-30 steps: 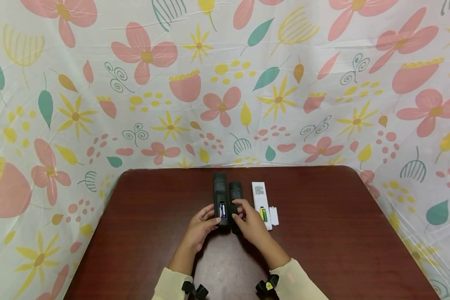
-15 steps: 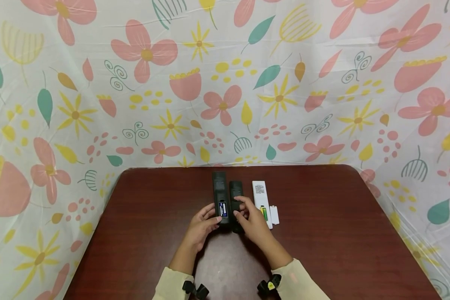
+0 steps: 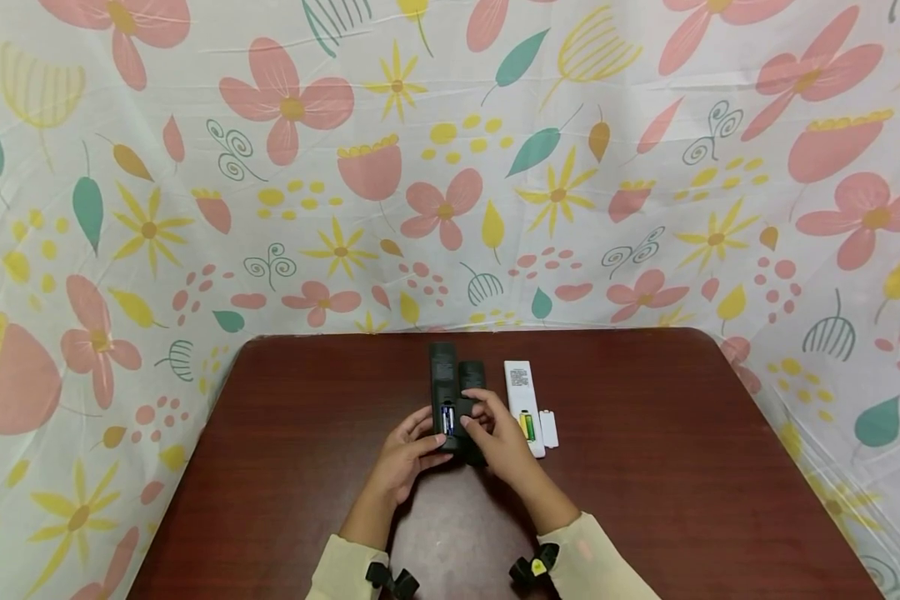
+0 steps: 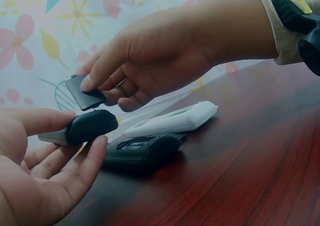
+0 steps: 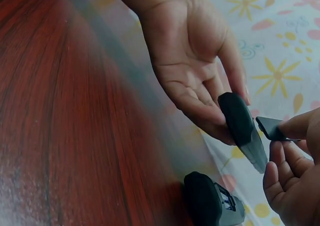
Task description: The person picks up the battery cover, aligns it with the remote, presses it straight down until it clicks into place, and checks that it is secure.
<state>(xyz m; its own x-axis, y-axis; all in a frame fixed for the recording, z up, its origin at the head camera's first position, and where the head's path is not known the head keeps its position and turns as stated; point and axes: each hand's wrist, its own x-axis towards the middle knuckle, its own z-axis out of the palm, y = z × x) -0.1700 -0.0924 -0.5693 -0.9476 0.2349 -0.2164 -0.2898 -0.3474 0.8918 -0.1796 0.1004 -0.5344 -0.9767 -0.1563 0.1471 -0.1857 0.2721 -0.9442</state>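
Observation:
My left hand (image 3: 399,460) grips a black remote control (image 3: 442,375) by its lower end, back side up, thumb on its edge. Batteries (image 3: 447,421) show in its uncovered compartment. The remote is raised off the table in the left wrist view. Between thumb and fingers, my right hand (image 3: 504,440) pinches a small black battery cover (image 4: 84,94). That cover is tilted just above the remote; in the right wrist view a small gap seems to separate them. Beneath the hands lies a second black remote (image 4: 142,155), partly hidden in the head view.
To the right, a white remote (image 3: 520,387) lies back up with green-yellow batteries (image 3: 527,427) exposed. Its white battery cover (image 3: 548,429) is beside it. All rest on a dark red-brown table (image 3: 645,467), with a flower-patterned sheet (image 3: 570,292) hanging behind.
The held black remote has shifted slightly right, toward the right hand. The right hand's cover has tilted and now sits closer to the remote. Other remotes stay put.

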